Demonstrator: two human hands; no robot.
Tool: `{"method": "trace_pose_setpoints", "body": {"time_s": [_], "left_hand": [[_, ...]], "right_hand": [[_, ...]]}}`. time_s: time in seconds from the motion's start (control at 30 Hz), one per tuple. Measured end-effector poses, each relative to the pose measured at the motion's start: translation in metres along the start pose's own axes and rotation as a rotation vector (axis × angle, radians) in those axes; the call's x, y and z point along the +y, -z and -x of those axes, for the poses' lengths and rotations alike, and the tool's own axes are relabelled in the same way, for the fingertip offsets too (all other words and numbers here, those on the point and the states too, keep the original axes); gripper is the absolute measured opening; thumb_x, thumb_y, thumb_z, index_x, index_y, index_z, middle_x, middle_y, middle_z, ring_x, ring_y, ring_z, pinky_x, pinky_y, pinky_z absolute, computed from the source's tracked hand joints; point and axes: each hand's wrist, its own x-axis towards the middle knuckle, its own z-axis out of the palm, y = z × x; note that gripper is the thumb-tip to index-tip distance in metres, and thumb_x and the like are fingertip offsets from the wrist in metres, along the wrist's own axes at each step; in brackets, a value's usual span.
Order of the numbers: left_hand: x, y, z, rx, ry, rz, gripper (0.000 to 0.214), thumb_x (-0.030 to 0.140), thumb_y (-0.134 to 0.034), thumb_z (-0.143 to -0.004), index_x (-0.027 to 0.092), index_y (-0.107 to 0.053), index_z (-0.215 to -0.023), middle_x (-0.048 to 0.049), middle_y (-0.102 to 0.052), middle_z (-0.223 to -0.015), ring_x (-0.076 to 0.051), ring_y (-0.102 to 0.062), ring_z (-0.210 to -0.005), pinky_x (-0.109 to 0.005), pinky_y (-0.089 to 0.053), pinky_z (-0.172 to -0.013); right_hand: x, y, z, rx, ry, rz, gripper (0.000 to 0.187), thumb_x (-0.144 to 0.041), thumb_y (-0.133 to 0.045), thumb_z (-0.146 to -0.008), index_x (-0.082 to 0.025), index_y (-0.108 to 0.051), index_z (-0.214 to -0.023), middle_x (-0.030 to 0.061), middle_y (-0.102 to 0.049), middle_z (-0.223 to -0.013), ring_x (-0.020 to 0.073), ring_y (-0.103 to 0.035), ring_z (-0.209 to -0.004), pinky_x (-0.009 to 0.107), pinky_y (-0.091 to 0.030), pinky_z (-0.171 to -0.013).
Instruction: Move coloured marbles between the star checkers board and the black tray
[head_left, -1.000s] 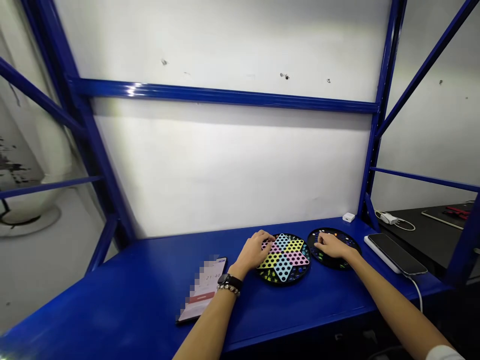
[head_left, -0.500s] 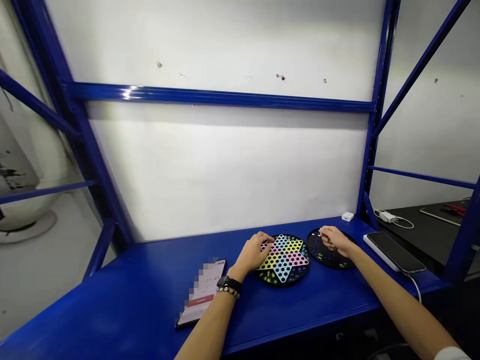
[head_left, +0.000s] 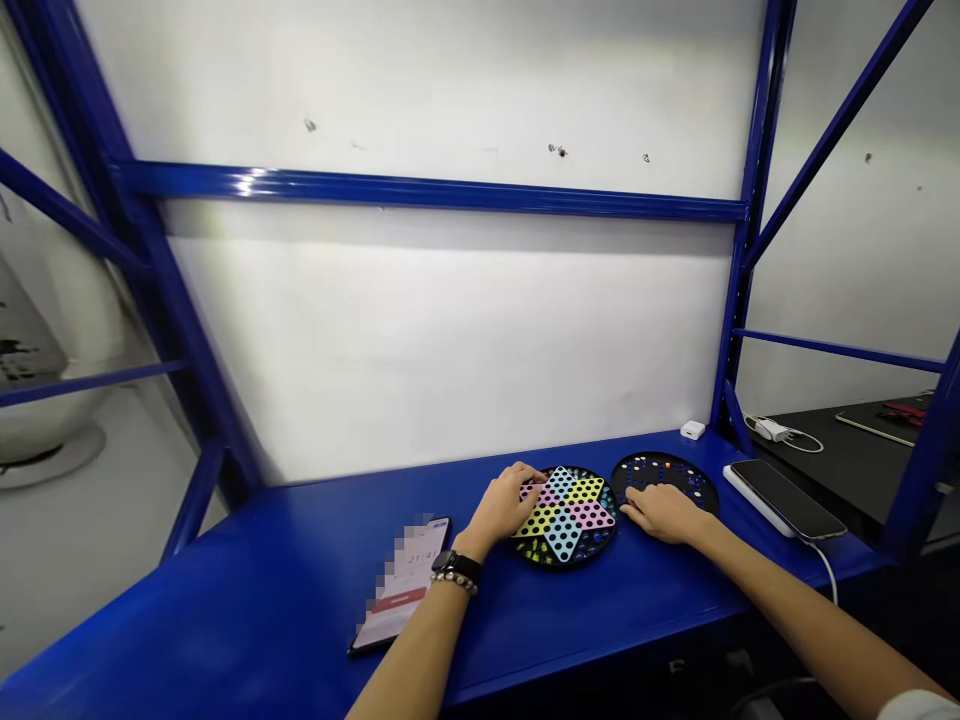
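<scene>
A round black Chinese-checkers board [head_left: 568,514] with a pastel star of holes lies on the blue shelf [head_left: 247,590]. My left hand [head_left: 506,502] rests on its left rim, fingers curled over the edge. A second round black tray [head_left: 675,472] with several small coloured pieces lies just to the right. My right hand [head_left: 660,513] lies on the near left part of that tray, fingers bent down toward the gap between the two discs; what its fingertips hold is too small to make out.
A phone [head_left: 401,590] lies face up left of my left wrist. Another phone on a white pad [head_left: 784,498] lies at the right with a cable. A small white charger [head_left: 692,431] sits by the wall. Blue rack posts [head_left: 739,290] frame the shelf.
My right hand rose from the tray with pinched fingers, then came down toward its near left edge beside the star board. My left hand stayed on the board's rim.
</scene>
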Motion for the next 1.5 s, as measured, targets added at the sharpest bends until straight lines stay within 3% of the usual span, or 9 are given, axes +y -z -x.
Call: {"method": "trace_pose_setpoints", "body": {"time_s": [0.4, 0.6, 0.77, 0.9, 1.03, 1.13, 1.23, 1.37, 1.5], "left_hand": [[0.000, 0.001, 0.000, -0.020, 0.005, 0.008, 0.028, 0.034, -0.046, -0.091, 0.024, -0.070, -0.103, -0.0073, -0.068, -0.113, -0.025, -0.063, -0.106, -0.040, -0.049, -0.096], [0.000, 0.002, 0.000, -0.013, 0.009, 0.010, 0.028, 0.034, -0.046, -0.091, 0.025, -0.069, -0.102, -0.0061, -0.068, -0.113, -0.024, -0.063, -0.105, -0.038, -0.049, -0.096], [0.001, 0.003, 0.000, -0.010, 0.012, 0.011, 0.025, 0.034, -0.046, -0.091, 0.025, -0.068, -0.099, -0.0061, -0.068, -0.112, -0.024, -0.063, -0.105, -0.038, -0.049, -0.095], [0.001, 0.003, 0.000, -0.012, 0.007, 0.010, 0.025, 0.034, -0.046, -0.091, 0.025, -0.068, -0.099, -0.0063, -0.067, -0.112, -0.024, -0.062, -0.105, -0.038, -0.049, -0.095], [0.000, 0.002, 0.000, -0.003, 0.008, 0.001, 0.025, 0.034, -0.046, -0.091, 0.025, -0.068, -0.098, -0.0059, -0.068, -0.110, -0.024, -0.063, -0.104, -0.037, -0.050, -0.094], [-0.002, 0.001, 0.000, 0.014, 0.006, 0.000, 0.024, 0.035, -0.047, -0.091, 0.026, -0.068, -0.097, -0.0056, -0.068, -0.108, -0.024, -0.064, -0.102, -0.036, -0.050, -0.093], [-0.003, 0.001, -0.001, 0.014, -0.006, 0.004, 0.024, 0.034, -0.048, -0.090, 0.026, -0.068, -0.098, -0.0053, -0.069, -0.109, -0.023, -0.064, -0.102, -0.036, -0.050, -0.093], [-0.002, 0.001, -0.001, 0.003, -0.002, 0.011, 0.025, 0.034, -0.046, -0.090, 0.025, -0.068, -0.099, -0.0057, -0.068, -0.109, -0.024, -0.064, -0.104, -0.037, -0.050, -0.093], [-0.001, 0.001, -0.001, -0.013, 0.008, 0.015, 0.026, 0.034, -0.046, -0.090, 0.024, -0.068, -0.099, -0.0071, -0.068, -0.112, -0.026, -0.063, -0.105, -0.038, -0.050, -0.093]], "right_hand": [[-0.002, -0.004, -0.001, 0.032, 0.067, 0.018, 0.041, -0.039, -0.034, -0.102, -0.019, -0.068, -0.088, 0.0129, -0.073, -0.087, 0.0258, -0.068, -0.079, 0.031, -0.040, -0.070], [0.001, -0.004, -0.001, 0.051, 0.059, -0.131, 0.045, -0.040, -0.038, -0.100, -0.020, -0.065, -0.071, 0.0104, -0.072, -0.081, 0.0231, -0.066, -0.075, 0.029, -0.038, -0.068], [0.011, -0.004, -0.007, 0.172, 0.018, -0.549, 0.058, -0.054, -0.036, -0.098, -0.021, -0.041, -0.051, 0.0020, -0.052, -0.052, 0.0147, -0.047, -0.052, 0.028, -0.034, -0.058], [0.031, 0.004, -0.015, 0.365, -0.199, -1.238, 0.058, -0.072, -0.033, -0.091, -0.024, -0.032, -0.057, -0.0057, -0.028, -0.045, 0.0104, -0.025, -0.041, 0.026, -0.024, -0.044], [0.052, 0.009, -0.013, 0.331, -0.321, -1.663, 0.053, -0.074, -0.039, -0.085, -0.024, -0.037, -0.065, -0.0063, -0.037, -0.052, 0.0072, -0.017, -0.039, 0.023, -0.015, -0.039], [0.060, 0.007, -0.005, 0.224, -0.338, -1.511, 0.051, -0.071, -0.048, -0.084, -0.023, -0.042, -0.067, -0.0057, -0.042, -0.053, 0.0067, -0.019, -0.040, 0.023, -0.015, -0.041], [0.063, 0.006, 0.010, 0.226, -0.268, -1.038, 0.052, -0.067, -0.050, -0.086, -0.022, -0.044, -0.060, -0.0038, -0.040, -0.050, 0.0100, -0.031, -0.044, 0.025, -0.022, -0.047], [0.059, 0.005, 0.032, 0.219, -0.148, -0.451, 0.049, -0.055, -0.043, -0.095, -0.021, -0.046, -0.059, 0.0034, -0.056, -0.061, 0.0167, -0.050, -0.061, 0.028, -0.028, -0.057], [0.048, -0.002, 0.041, 0.128, -0.086, -0.261, 0.041, -0.046, -0.037, -0.100, -0.022, -0.052, -0.070, 0.0058, -0.065, -0.076, 0.0199, -0.059, -0.071, 0.029, -0.029, -0.061]]}}
